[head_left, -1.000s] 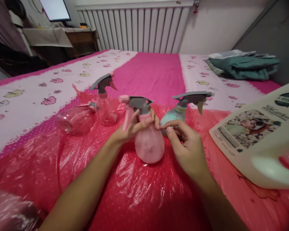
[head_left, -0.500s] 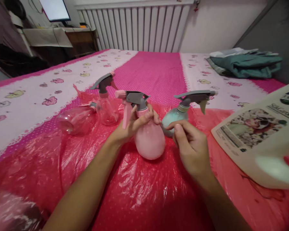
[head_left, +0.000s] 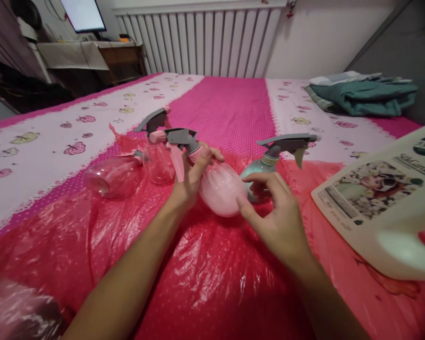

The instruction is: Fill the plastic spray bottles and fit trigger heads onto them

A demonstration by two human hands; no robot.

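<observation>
A pink spray bottle with a grey and pink trigger head leans to the left, whitish liquid inside it. My left hand is wrapped around its neck. At the bottle's lower right side is my right hand, thumb and fingers apart, the thumb tip at or against the bottle's wall; firm contact is hard to tell. Behind the right fingers stands a blue-green spray bottle with a grey head, partly hidden. A clear pink spray bottle stands behind my left hand, and another pink bottle lies on its side.
Red plastic sheeting covers the near part of the bed. A large cream jug with a printed label stands close on the right. Folded green cloth lies at the back right, and a radiator lines the wall.
The held pink spray bottle has tilted, its head moving left and its base lifting toward the right. My right hand has opened its fingers and come beside the bottle's base.
</observation>
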